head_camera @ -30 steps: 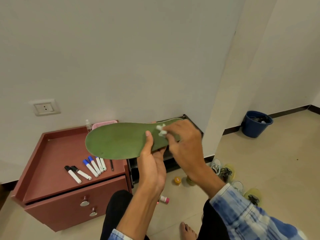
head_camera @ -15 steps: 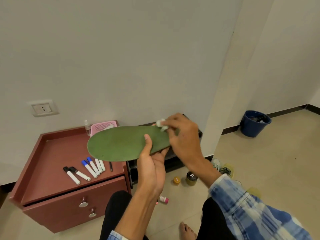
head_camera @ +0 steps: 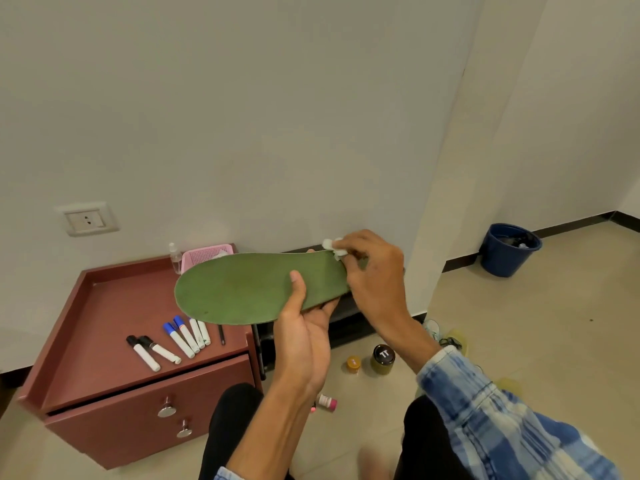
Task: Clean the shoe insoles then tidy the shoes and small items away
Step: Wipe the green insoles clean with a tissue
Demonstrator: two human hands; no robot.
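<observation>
the right sleeve (head_camera: 502,417) is a blue-and-white checked shirt with a paler blue cuff, ending at the wrist behind the bare right hand (head_camera: 375,275). a sliver of the same pale blue cloth, the left sleeve (head_camera: 227,474), shows at the bottom edge; the forearm is bare up to the left hand (head_camera: 304,337). black trousers (head_camera: 232,417) cover both legs, and a blurred bare foot (head_camera: 372,462) shows between them.

Reddish-brown wooden worktop (head_camera: 104,306) at 8 o'clock, six white marker pens (head_camera: 180,341) on it, pink mesh basket (head_camera: 202,255) at its back, beige tiled floor (head_camera: 554,341), two small lidded jars (head_camera: 383,356) at 5 o'clock, blue bucket (head_camera: 509,252) at 3 o'clock
</observation>
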